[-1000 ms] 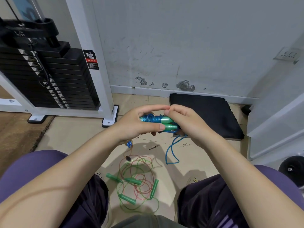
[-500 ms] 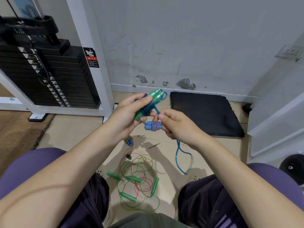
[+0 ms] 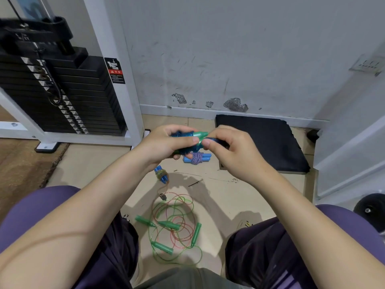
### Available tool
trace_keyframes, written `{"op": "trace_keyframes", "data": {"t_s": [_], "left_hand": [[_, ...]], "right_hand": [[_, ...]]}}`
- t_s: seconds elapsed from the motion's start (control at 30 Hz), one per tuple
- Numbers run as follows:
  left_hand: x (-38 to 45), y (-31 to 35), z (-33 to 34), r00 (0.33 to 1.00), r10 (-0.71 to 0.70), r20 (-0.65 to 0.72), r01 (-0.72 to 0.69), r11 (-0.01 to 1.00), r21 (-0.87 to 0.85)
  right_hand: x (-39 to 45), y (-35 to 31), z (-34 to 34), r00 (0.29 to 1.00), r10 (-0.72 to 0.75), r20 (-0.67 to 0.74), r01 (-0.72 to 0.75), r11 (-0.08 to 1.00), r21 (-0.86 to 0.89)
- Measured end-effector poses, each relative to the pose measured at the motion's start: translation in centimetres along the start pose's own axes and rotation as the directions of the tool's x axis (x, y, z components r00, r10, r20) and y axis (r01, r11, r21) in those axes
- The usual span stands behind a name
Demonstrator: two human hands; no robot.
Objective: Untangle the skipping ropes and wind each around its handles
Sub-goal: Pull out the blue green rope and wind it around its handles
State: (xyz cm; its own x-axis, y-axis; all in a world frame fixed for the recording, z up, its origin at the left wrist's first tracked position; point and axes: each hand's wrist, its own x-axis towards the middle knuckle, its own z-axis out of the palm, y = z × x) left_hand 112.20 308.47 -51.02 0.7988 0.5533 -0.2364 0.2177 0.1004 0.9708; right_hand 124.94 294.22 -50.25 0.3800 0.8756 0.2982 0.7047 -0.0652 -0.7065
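Gone is the loose blue tail that dangled below my fingers; it's wound in now. Below them on the floor, the green and red tangle (image 3: 174,226) waits, two wound bundles (image 3: 196,158) nearer. My left hand (image 3: 164,146) wraps the green handles (image 3: 199,135); my right hand (image 3: 227,148) pinches the rope end (image 3: 216,140). Best keep tension and tuck it tight.

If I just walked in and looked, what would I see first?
Right in the middle, two hands, the left hand and the right hand, hold a green-handled skipping rope wound with blue cord. Below them, on the floor between the knees, lies a tangle of green and red ropes. At upper left stands a black weight stack.
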Motion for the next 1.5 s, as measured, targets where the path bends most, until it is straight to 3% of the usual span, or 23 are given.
{"op": "trace_keyframes", "data": {"t_s": [0.17, 0.3, 0.47, 0.63, 0.8, 0.9, 1.1, 1.3, 1.4, 1.5], "left_hand": [[-0.8, 0.5, 0.0, 0.975, -0.001, 0.221, -0.016, 0.997, 0.072], [-1.3, 0.8, 0.4, 0.953, -0.015, 0.301, -0.032, 0.988, 0.151], [-1.4, 0.9, 0.4, 0.957, 0.0, 0.289, -0.055, 0.982, 0.181], [-1.5, 0.8, 0.5, 0.97, 0.019, 0.242, -0.068, 0.979, 0.193], [-1.3, 0.5, 0.5, 0.97, 0.016, 0.241, -0.063, 0.98, 0.189], [-1.2, 0.3, 0.8, 0.979, 0.036, 0.199, -0.081, 0.971, 0.224], [-0.7, -0.1, 0.3, 0.988, 0.059, 0.141, -0.085, 0.979, 0.187], [0.4, 0.3, 0.0, 0.962, 0.149, -0.231, -0.172, 0.981, -0.085], [0.6, 0.1, 0.2, 0.947, 0.158, -0.28, -0.202, 0.97, -0.137], [0.8, -0.1, 0.3, 0.953, 0.131, -0.273, -0.201, 0.948, -0.245]], "right_hand": [[0.3, 0.6, -0.8, 0.995, -0.035, -0.09, 0.037, 0.999, 0.021], [0.2, 0.4, -0.9, 0.999, 0.018, -0.034, -0.015, 0.995, 0.099], [0.2, 0.5, -0.9, 0.987, 0.159, 0.033, -0.161, 0.949, 0.271], [0.2, 0.9, -0.4, 0.971, 0.22, 0.099, -0.24, 0.918, 0.317], [0.6, 1.2, -0.9, 0.976, 0.147, 0.158, -0.192, 0.924, 0.33], [0.8, 1.2, -1.7, 0.968, 0.168, 0.189, -0.227, 0.907, 0.356], [0.9, 0.9, -1.9, 0.968, 0.207, 0.144, -0.233, 0.952, 0.197], [0.5, 0.2, -1.7, 0.964, 0.243, 0.109, -0.262, 0.94, 0.219], [0.5, 0.0, -0.8, 0.953, 0.288, 0.091, -0.3, 0.939, 0.167], [0.4, 0.0, -0.3, 0.924, 0.323, 0.206, -0.351, 0.929, 0.116]]}}
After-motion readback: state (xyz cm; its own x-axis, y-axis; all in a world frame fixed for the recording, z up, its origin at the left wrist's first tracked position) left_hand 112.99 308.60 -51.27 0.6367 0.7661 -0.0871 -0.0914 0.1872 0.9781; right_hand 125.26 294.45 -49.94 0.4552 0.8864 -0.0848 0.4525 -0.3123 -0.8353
